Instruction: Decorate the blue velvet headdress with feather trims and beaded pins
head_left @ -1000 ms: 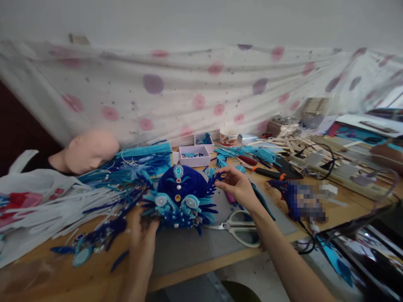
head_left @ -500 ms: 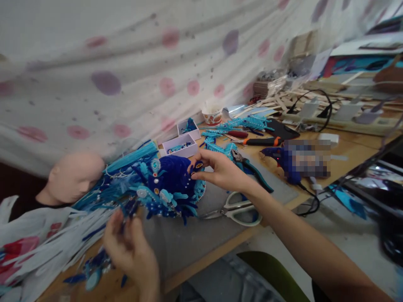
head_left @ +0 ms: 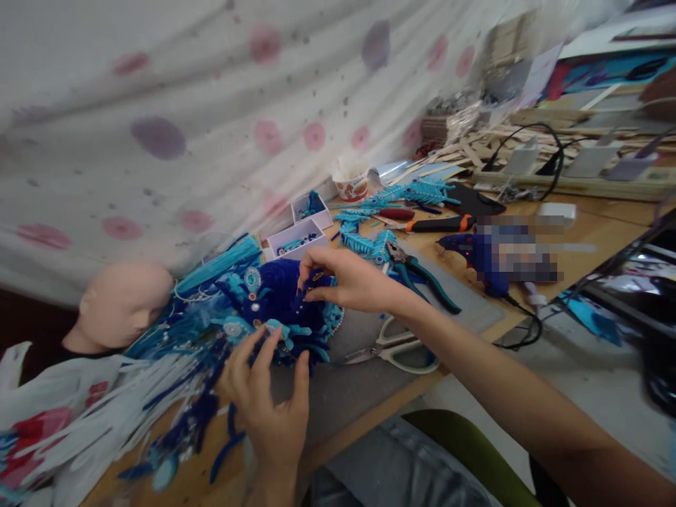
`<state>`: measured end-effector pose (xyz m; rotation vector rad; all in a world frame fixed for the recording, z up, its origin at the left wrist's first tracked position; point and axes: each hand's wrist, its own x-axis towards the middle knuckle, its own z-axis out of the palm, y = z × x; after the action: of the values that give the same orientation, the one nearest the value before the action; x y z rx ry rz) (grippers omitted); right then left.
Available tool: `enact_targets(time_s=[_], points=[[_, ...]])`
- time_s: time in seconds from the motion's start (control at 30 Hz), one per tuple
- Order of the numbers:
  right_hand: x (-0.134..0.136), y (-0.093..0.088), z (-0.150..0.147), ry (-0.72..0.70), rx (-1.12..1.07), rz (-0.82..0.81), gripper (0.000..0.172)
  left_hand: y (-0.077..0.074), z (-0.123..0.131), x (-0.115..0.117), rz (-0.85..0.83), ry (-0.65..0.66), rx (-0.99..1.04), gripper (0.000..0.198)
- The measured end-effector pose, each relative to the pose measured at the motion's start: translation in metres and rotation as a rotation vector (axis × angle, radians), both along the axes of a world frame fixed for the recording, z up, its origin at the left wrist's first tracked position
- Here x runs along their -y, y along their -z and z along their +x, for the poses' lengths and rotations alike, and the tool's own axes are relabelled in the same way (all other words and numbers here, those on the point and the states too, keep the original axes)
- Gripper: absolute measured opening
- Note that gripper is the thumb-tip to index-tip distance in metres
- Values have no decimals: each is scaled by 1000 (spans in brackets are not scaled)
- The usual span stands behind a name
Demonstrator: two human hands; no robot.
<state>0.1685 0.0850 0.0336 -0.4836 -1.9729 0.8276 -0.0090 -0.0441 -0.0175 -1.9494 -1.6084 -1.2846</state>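
A dark blue velvet headpiece [head_left: 279, 282] sits on a grey mat [head_left: 338, 394], trimmed with pale blue petals, pearls and gems. My right hand [head_left: 351, 282] reaches over its right side, thumb and fingers curled in a pinch around its beaded edge; the exact contact is partly hidden. At the front, my left hand [head_left: 269, 394] is open, fingers spread, the fingertips by a light blue flower ornament [head_left: 285, 331]. Blue beaded tassels [head_left: 190, 422] hang to the left of that hand.
Scissors [head_left: 391, 348], pliers [head_left: 422, 274] and a cutter with a black and orange handle [head_left: 438, 224] lie right. Behind are white boxes [head_left: 298, 239] and a paper cup [head_left: 351, 184]. A mannequin head [head_left: 124, 303] stands left, and a blue glue gun [head_left: 475, 257] lies right.
My left hand has moved right and up from the tassels to the front of the headpiece, its fingers spreading. The right hand stays at the headpiece's right side, shifted slightly. The view has tilted a little.
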Motion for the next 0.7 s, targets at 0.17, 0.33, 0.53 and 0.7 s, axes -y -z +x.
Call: enact_targets(time_s=[0.17,0.33,0.53,0.7], points=[[-5,0,1,-6,25,-12,27,1,3,0,-11,22,2,51],[-9,0,1,-100,-89,-125,36,-2,3,3,-25,18,-10,53],[-11,-5,12,-42,-130,-129,30,-4,1,4,-18,34,-36,52],[-8,-11,18,55,-186,-92,26,-5,-2,10,28,57,43,51]])
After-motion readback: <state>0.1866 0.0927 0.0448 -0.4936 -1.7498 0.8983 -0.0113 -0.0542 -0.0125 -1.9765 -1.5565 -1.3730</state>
